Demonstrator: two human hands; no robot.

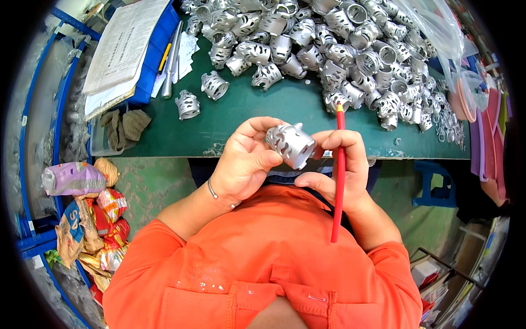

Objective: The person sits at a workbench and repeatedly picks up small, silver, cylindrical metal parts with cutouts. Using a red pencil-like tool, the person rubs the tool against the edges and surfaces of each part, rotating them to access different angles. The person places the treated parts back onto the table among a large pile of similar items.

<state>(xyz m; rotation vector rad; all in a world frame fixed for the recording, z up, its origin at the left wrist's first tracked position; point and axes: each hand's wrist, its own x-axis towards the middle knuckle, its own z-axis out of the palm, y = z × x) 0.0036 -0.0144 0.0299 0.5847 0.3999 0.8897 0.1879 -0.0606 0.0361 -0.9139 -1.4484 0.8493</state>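
Note:
My left hand [241,160] is closed on a silver metal sleeve [299,147] with wavy cut-outs, its open end turned toward the right. In my right hand [350,164] a long red pencil [341,175] with a yellowish tip rests between the fingers, standing nearly upright in the picture. The right index finger reaches close to the sleeve's far side; whether it touches cannot be made out. Beyond my hands a large heap of similar sleeves [329,46] covers the back of the green table [241,123]. Two loose sleeves lie apart on the left, one of them a short sleeve [188,105].
At the back left a blue bin [150,71] carries printed papers [123,46], beside a metal rod [172,60]. A clear tub [101,140] holds grey gloves [133,125]. Small metal rings [450,123] lie right. A blue stool [435,186] and crumpled bags [76,219] are below table height.

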